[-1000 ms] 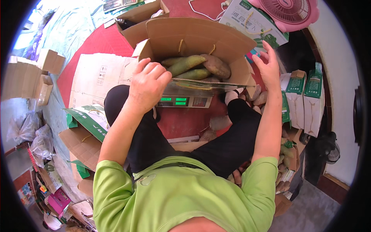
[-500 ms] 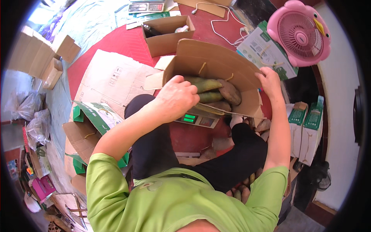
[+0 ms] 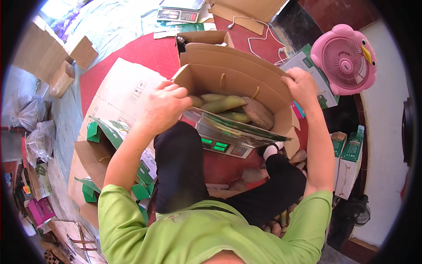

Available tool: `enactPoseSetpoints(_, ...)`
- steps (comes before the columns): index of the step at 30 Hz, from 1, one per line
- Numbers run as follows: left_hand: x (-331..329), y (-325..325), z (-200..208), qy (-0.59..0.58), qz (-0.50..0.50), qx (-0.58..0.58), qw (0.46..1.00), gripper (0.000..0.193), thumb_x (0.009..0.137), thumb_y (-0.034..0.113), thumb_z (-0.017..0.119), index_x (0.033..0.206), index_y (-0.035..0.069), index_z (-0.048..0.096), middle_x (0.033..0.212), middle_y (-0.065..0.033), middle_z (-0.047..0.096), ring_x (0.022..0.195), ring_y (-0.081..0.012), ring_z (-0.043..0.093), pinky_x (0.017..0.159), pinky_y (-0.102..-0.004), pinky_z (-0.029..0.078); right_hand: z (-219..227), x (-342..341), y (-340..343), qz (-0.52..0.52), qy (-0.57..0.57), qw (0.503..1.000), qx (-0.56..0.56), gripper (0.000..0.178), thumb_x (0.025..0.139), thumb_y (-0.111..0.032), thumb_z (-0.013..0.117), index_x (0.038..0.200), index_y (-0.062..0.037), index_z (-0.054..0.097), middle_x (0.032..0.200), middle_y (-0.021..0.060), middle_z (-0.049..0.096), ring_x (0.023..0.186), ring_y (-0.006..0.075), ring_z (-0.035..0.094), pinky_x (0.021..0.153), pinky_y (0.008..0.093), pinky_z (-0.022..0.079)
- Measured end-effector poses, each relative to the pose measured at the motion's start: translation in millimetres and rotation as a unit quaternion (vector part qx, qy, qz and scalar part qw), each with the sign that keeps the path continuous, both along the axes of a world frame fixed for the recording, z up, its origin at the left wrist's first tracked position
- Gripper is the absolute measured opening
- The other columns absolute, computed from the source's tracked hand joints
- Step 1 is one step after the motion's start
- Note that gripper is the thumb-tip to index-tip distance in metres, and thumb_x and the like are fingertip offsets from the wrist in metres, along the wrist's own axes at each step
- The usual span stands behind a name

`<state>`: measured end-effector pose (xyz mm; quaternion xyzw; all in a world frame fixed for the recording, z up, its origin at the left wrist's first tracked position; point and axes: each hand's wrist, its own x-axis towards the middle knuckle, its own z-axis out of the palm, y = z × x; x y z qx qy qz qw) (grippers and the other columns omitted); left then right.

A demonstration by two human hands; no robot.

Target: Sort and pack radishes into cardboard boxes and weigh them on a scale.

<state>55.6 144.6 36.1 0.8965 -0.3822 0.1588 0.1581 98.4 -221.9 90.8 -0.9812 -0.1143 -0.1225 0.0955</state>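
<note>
An open cardboard box point(image 3: 237, 88) with rope handles rests on a digital scale point(image 3: 239, 149) with a green-lit display. Inside lie long greenish root vegetables point(image 3: 224, 104) and a rounder brown tuber point(image 3: 258, 112). My left hand point(image 3: 165, 107) is closed on the box's near left corner, fingers bent over the edge. At the far right corner my right hand point(image 3: 302, 86) pinches the top edge of the box wall. Below the box are my crossed legs, one on either side of the scale's front.
To the left lies an open green-and-white box point(image 3: 110, 149) on flattened cardboard point(image 3: 127, 83). A pink fan point(image 3: 345, 61) stands at the far right, near upright cartons point(image 3: 349, 163). Behind the box are another carton point(image 3: 200, 37) and a white cable point(image 3: 250, 39). Loose tubers point(image 3: 274, 226) lie beside my right leg.
My left hand has shifted left to the box's corner. The near flap now reaches out over the scale, and more of the lit display shows. My right hand keeps its grip.
</note>
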Motion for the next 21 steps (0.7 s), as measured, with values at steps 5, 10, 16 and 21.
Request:
enactPoseSetpoints(5, 3.8, 59.0, 18.6, -0.034, 0.072, -0.001, 0.997, 0.006, 0.073, 0.013, 0.068, 0.074, 0.009, 0.064, 0.07, -0.0055, 0.054, 0.075, -0.0247, 0.06, 0.086, -0.0384, 0.046, 4.9, 39.9, 61.2, 0.039, -0.01, 0.999, -0.012, 0.017, 0.079, -0.025, 0.062, 0.083, -0.0087, 0.066, 0.087, 0.0092, 0.064, 0.084, 0.0313, 0.062, 0.071, 0.0425, 0.049)
enactPoseSetpoints(10, -5.5, 123.9, 38.2, -0.046, 0.137, 0.054, 0.988, 0.009, 0.074, 0.013, 0.068, 0.078, 0.008, 0.062, 0.072, -0.0061, 0.054, 0.078, -0.025, 0.059, 0.088, -0.0391, 0.045, -14.8, 67.0, 143.0, 0.089, -0.045, 0.995, 0.017, 0.019, 0.081, -0.028, 0.063, 0.09, -0.0112, 0.069, 0.09, 0.0084, 0.066, 0.084, 0.0303, 0.063, 0.071, 0.0404, 0.05)
enactPoseSetpoints(16, -1.9, 197.8, 25.9, -0.041, 0.234, 0.193, 0.952, 0.007, 0.076, 0.015, 0.065, 0.079, 0.009, 0.062, 0.08, -0.0069, 0.058, 0.083, -0.0266, 0.059, 0.091, -0.0401, 0.043, -72.5, 81.1, 231.0, 0.095, -0.007, 0.986, 0.137, 0.016, 0.078, -0.03, 0.067, 0.081, -0.0147, 0.069, 0.086, 0.0088, 0.066, 0.083, 0.0304, 0.064, 0.07, 0.0436, 0.051)
enactPoseSetpoints(21, -8.0, 257.3, -14.7, -0.037, 0.273, 0.266, 0.924, 0.008, 0.076, 0.014, 0.06, 0.07, 0.01, 0.061, 0.075, -0.0055, 0.057, 0.084, -0.0222, 0.061, 0.091, -0.0393, 0.044, -138.0, 68.4, 297.9, 0.143, 0.053, 0.976, 0.154, 0.016, 0.079, -0.029, 0.066, 0.082, -0.0132, 0.068, 0.088, 0.0099, 0.067, 0.083, 0.0297, 0.065, 0.072, 0.043, 0.051)
